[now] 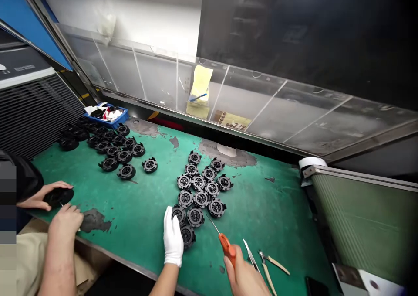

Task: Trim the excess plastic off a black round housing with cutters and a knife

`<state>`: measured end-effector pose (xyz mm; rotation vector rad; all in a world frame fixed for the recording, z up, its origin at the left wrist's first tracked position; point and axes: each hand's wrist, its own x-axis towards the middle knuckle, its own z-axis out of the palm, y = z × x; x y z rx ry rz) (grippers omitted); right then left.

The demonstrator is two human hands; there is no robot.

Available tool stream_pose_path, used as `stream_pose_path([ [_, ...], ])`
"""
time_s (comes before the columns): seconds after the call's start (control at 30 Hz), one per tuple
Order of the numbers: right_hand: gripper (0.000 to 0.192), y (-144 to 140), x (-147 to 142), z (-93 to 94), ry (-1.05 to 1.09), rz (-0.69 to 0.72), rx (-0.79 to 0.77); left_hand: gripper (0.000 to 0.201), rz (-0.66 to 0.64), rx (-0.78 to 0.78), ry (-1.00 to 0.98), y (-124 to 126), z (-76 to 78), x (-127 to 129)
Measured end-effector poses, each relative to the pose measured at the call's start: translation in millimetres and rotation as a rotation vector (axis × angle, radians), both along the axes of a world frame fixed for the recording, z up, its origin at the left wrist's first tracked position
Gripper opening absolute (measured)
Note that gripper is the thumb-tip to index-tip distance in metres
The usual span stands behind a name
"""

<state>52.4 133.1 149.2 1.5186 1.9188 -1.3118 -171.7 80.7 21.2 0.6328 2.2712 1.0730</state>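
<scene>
My left hand (173, 241), in a white glove, reaches forward with its fingers stretched out. It lies against the left side of a black round plastic part (178, 214) and partly covers it. A similar black part (187, 236) sits just right of the glove. My bare right hand (243, 272) is closed around an orange-handled tool (227, 249) with a thin pointed metal tip. That tip is close to another black part (195, 216), apart from it or just touching; I cannot tell. Several more such parts with ribbed centres and clips stand grouped ahead.
Tweezers (251, 254) and cutting pliers (269, 267) lie right of my right hand. A co-worker's hands (62, 209) hold a dark part at left. Behind are more black parts (112, 150) and a blue bin (112, 120). A green conveyor (355, 226) borders the right side.
</scene>
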Motion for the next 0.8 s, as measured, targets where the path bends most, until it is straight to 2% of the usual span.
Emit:
stream_pose_path([
  [0.1,0.033,-0.8,-21.9,25.6,-0.02,0.158,-0.073,0.055,-0.051,-0.005,-0.014,-0.2,3.9,-4.9],
  [0.23,0.033,-21.4,-45.8,55.8,-0.144,0.107,-0.091,0.057,-0.113,0.017,-0.064,-3.5,11.1,-9.8],
  [0.33,0.032,-26.5,-63.9,68.3,-0.167,0.087,-0.121,0.058,-0.142,0.017,-0.131,-5.5,14.5,-19.0],
  [0.53,0.033,1.9,-102.0,68.5,-0.122,0.021,-0.055,0.059,-0.187,-0.025,-0.248,-7.0,14.3,-46.4],
  [0.63,0.033,13.8,-108.0,64.1,-0.113,-0.005,-0.043,0.057,-0.218,-0.067,-0.259,-1.1,18.5,-50.9],
  [0.73,0.034,17.7,-95.2,61.2,-0.13,-0.03,-0.036,0.053,-0.271,-0.126,-0.247,9.1,34.4,-57.5],
  [0.8,0.033,16.6,-77.4,61.4,-0.157,-0.04,-0.041,0.051,-0.324,-0.168,-0.225,15.3,54.9,-76.9],
])
